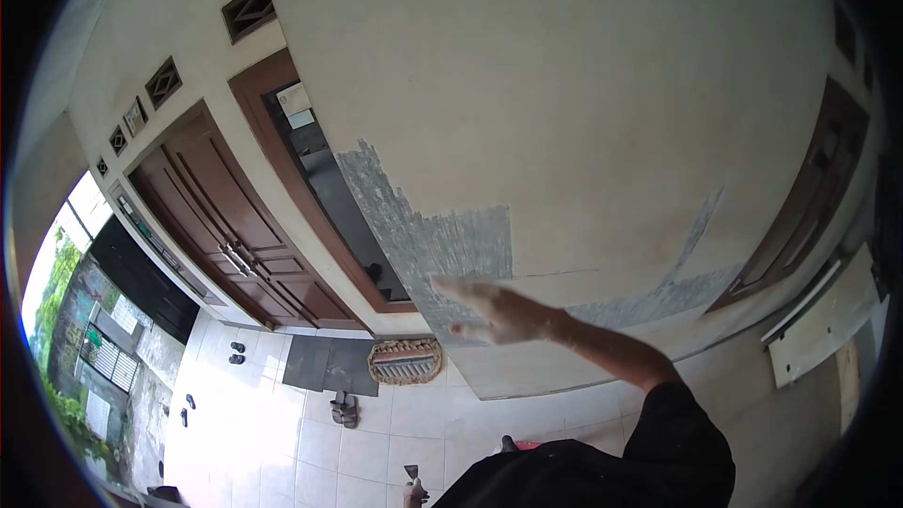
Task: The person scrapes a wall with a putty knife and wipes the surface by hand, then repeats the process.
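My right hand reaches across in front of the wall, fingers stretched out and thumb apart, slightly blurred. It holds nothing and overlaps the lower part of a grey scraped patch with jagged edges. More grey scraped area runs low along the wall to the right, with a thin slanting streak rising from it. At the bottom of the view my left hand is closed around a scraper, its flat blade pointing up. Most of the left arm is hidden behind my black shirt.
A window and brown double doors stand at left. On the tiled floor lie a woven doormat, a dark mat and sandals. Another brown-framed opening and a leaning white panel are at right.
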The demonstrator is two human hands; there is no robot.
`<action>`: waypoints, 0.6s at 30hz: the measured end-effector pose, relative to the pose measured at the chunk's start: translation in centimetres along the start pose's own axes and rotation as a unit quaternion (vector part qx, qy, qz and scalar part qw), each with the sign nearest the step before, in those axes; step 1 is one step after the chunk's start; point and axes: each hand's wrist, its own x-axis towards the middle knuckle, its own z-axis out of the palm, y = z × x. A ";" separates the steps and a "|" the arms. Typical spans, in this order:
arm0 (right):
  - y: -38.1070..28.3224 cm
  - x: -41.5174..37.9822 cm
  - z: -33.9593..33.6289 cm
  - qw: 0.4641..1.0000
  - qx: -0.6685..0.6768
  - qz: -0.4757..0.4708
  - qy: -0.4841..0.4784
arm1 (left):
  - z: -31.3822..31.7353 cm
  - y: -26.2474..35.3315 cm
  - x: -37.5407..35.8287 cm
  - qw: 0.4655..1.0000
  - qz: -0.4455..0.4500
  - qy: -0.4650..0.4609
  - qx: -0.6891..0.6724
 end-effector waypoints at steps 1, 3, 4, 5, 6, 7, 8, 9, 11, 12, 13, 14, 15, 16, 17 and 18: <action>-0.9 2.1 -2.0 0.990 -0.122 -0.036 0.061 | 0.0 0.0 0.0 1.000 0.000 -0.001 0.002; -2.3 5.9 -6.5 0.946 -0.266 -0.086 0.166 | -0.4 -0.1 0.0 1.000 -0.002 0.000 0.004; -2.6 7.5 -8.4 0.927 -0.291 -0.104 0.211 | -0.4 -0.3 -0.1 1.000 -0.003 0.000 0.003; -2.0 8.8 -9.8 0.898 -0.342 -0.111 0.254 | -0.4 -0.4 -0.1 1.000 -0.005 0.002 0.002; -1.2 9.9 -11.0 0.864 -0.392 -0.118 0.294 | -0.3 -0.6 0.0 1.000 -0.007 0.000 0.001; -0.6 10.5 -11.4 0.825 -0.438 -0.125 0.334 | -0.4 -0.9 -0.1 1.000 -0.012 0.001 0.000; 1.0 10.6 -10.3 0.823 -0.474 -0.133 0.285 | -0.3 -1.2 -0.2 1.000 -0.014 0.000 -0.002; 4.2 10.3 -7.9 0.817 -0.508 -0.141 0.234 | -0.1 -1.4 -0.3 1.000 -0.019 -0.002 -0.004; 11.0 8.5 -1.8 0.803 -0.552 -0.197 0.112 | 0.1 -2.1 -0.8 1.000 -0.026 -0.005 -0.003; 13.8 7.2 1.1 0.790 -0.560 -0.246 0.040 | 0.2 -2.5 -1.2 1.000 -0.031 -0.007 -0.002; 15.3 5.4 3.3 0.808 -0.533 -0.239 -0.074 | 0.0 -3.1 -1.4 0.999 -0.034 -0.009 -0.001; 15.8 3.7 5.2 0.817 -0.497 -0.228 -0.183 | -0.2 -3.7 -1.6 0.999 -0.035 -0.009 0.002; 14.9 2.7 5.8 0.821 -0.454 -0.209 -0.276 | -0.5 -3.8 -1.5 0.999 -0.036 -0.011 0.003; 14.2 2.2 6.0 0.813 -0.409 -0.192 -0.367 | -0.5 -3.8 -1.4 0.999 -0.037 -0.009 0.003; 13.2 2.4 6.1 0.840 -0.372 -0.200 -0.340 | -0.4 -3.8 -1.5 0.999 -0.039 -0.011 0.001; 11.9 2.8 6.0 0.865 -0.333 -0.207 -0.313 | -0.4 -3.7 -1.4 0.999 -0.040 -0.009 0.000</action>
